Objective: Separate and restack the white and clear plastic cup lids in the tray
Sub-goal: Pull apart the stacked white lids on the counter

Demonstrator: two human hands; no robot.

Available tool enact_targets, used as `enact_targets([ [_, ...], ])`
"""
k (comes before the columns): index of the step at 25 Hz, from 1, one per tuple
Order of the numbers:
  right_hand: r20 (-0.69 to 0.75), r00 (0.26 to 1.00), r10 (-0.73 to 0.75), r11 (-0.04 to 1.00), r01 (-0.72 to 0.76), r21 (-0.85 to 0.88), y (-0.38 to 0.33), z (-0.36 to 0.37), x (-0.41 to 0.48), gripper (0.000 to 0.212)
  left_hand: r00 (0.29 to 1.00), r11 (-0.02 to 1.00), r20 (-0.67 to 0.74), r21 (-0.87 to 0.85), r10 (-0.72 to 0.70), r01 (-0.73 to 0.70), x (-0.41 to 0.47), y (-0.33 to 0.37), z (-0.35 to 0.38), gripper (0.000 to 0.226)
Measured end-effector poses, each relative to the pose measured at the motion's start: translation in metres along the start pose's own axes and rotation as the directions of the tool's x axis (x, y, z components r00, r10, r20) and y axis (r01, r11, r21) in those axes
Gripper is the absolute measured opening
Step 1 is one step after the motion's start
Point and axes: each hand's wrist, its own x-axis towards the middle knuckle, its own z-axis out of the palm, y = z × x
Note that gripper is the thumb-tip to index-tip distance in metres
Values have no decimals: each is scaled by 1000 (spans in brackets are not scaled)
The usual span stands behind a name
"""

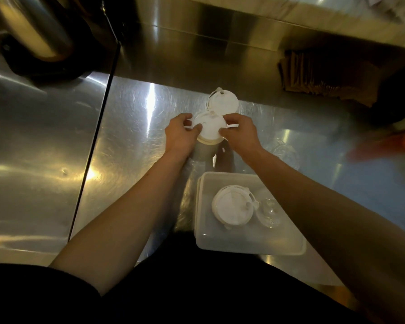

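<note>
At frame centre, your left hand [180, 134] and right hand [240, 133] pinch opposite edges of a white lid stack [208, 129], likely to pry lids apart. Lower right, the tray [250, 244] holds sorted white lids [232, 206] beside clear lids [270, 212].

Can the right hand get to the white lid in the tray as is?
Probably yes. The white lid lies uncovered in the open tray, directly under the right forearm. But the right hand is busy gripping the lid stack with the left hand.
</note>
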Motion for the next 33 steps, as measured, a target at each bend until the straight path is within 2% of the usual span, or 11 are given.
enact_targets([
  [7,-51,997,-50,997,53,53,-1,-20,26,36,999,999,0,-42,35,-35,11,16,15,39],
  [14,-82,994,-67,998,67,-3,-5,-33,63,29,999,998,1,-55,40,-40,35,28,36,39],
  [21,-33,999,-43,999,43,-6,2,-33,101,31,999,996,35,-77,-34,37,51,28,52,44],
  [33,15,999,-35,999,36,-25,8,-25,136,34,999,998,0,-46,-46,45,71,26,69,37],
])
